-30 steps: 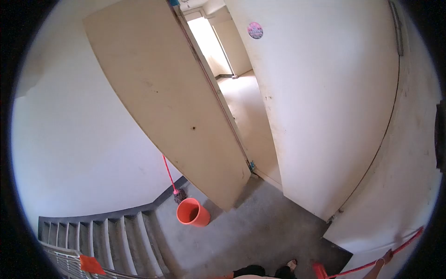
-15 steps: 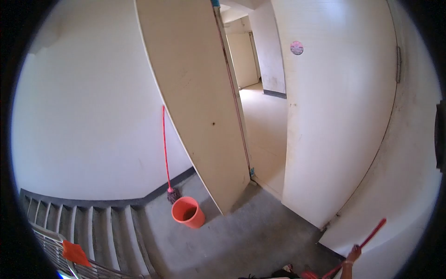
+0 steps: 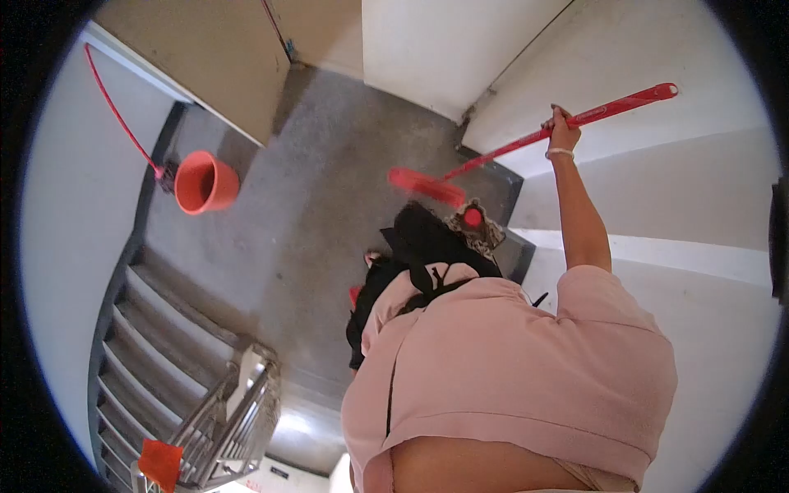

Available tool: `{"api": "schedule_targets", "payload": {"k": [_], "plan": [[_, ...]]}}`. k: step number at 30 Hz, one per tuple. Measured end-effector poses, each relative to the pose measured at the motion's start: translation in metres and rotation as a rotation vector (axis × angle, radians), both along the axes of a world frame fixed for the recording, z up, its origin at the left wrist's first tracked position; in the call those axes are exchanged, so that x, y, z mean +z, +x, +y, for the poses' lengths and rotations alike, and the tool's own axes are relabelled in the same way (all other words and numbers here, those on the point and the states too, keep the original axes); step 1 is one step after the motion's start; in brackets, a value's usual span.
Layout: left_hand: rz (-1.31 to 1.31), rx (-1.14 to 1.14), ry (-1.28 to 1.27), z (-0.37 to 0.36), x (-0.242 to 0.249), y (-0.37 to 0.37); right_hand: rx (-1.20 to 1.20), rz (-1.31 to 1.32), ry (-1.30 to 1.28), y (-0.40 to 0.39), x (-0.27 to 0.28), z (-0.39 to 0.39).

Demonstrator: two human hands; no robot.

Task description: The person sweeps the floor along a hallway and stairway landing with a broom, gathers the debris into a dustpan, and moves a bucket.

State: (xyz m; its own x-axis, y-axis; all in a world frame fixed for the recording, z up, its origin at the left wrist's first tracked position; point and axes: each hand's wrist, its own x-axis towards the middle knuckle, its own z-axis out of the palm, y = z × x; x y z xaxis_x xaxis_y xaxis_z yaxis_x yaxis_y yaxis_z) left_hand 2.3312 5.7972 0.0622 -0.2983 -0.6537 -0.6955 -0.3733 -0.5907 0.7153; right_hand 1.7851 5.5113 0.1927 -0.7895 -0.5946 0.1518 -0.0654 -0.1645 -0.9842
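My right hand [image 3: 561, 129] is closed around the upper part of a red broom handle [image 3: 620, 105], with my arm stretched forward. The handle slants down to a red, motion-smeared broom head [image 3: 426, 187] low over the floor. Beside it, close to my body, is a mop head [image 3: 485, 232] with greyish strands and a round red centre. My left hand is out of sight, on the far side of my pink shirt [image 3: 526, 353]. A small bit of red [image 3: 354, 296] shows at the left edge of my dark clothing.
An orange bucket [image 3: 207, 182] stands on the grey floor [image 3: 316, 177], with a red-handled mop [image 3: 119, 111] leaning against the wall behind it. Stairs [image 3: 160, 345] and a metal railing [image 3: 234, 415] with an orange cloth [image 3: 160, 464] are at lower left. Doors [image 3: 444, 49] border the far side.
My view has tipped down, bringing my body and the broom head into sight. My right hand and the handle now appear higher in the frame.
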Motion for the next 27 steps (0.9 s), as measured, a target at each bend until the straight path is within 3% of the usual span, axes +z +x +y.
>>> {"api": "schedule_targets", "payload": {"k": [4, 5, 6, 9, 11, 12, 13, 14, 17, 23, 25, 27], "plan": [[-0.061, 0.035, 0.035, 0.031, 0.016, 0.005, -0.047, -0.106, -0.02, -0.008, -0.007, 0.033], [-0.07, 0.042, 0.072, 0.014, 0.033, 0.002, -0.036, -0.117, 0.013, -0.01, -0.002, -0.019], [-0.081, 0.047, 0.075, 0.019, 0.038, 0.003, -0.032, -0.095, 0.006, -0.013, -0.005, -0.017], [-0.109, 0.073, 0.1, 0.02, 0.055, 0.003, -0.065, 0.088, 0.184, -0.007, 0.002, -0.018], [-0.134, 0.097, 0.103, 0.016, 0.066, 0.0, -0.091, 0.136, 0.285, -0.043, -0.031, -0.025], [-0.143, 0.115, 0.101, 0.016, 0.072, 0.001, 0.002, 0.367, 0.278, -0.081, -0.058, -0.021], [-0.153, 0.126, 0.101, 0.017, 0.077, 0.0, -0.093, -0.012, 0.258, -0.06, -0.037, -0.018], [-0.155, 0.142, 0.105, 0.016, 0.086, -0.001, -0.208, 0.004, 0.334, -0.044, -0.015, -0.015], [-0.176, 0.156, 0.082, 0.006, 0.095, -0.005, -0.131, -0.044, 0.374, -0.034, -0.016, -0.003], [-0.228, 0.139, 0.015, -0.009, 0.124, -0.013, 0.07, 0.04, 0.492, -0.011, -0.099, -0.019], [-0.181, 0.152, 0.031, -0.014, 0.138, -0.017, 0.137, 0.036, 0.505, 0.0, -0.102, -0.031], [0.123, 0.285, 0.17, -0.021, 0.156, -0.028, 0.236, 0.052, 0.512, -0.002, -0.113, -0.046]]}}
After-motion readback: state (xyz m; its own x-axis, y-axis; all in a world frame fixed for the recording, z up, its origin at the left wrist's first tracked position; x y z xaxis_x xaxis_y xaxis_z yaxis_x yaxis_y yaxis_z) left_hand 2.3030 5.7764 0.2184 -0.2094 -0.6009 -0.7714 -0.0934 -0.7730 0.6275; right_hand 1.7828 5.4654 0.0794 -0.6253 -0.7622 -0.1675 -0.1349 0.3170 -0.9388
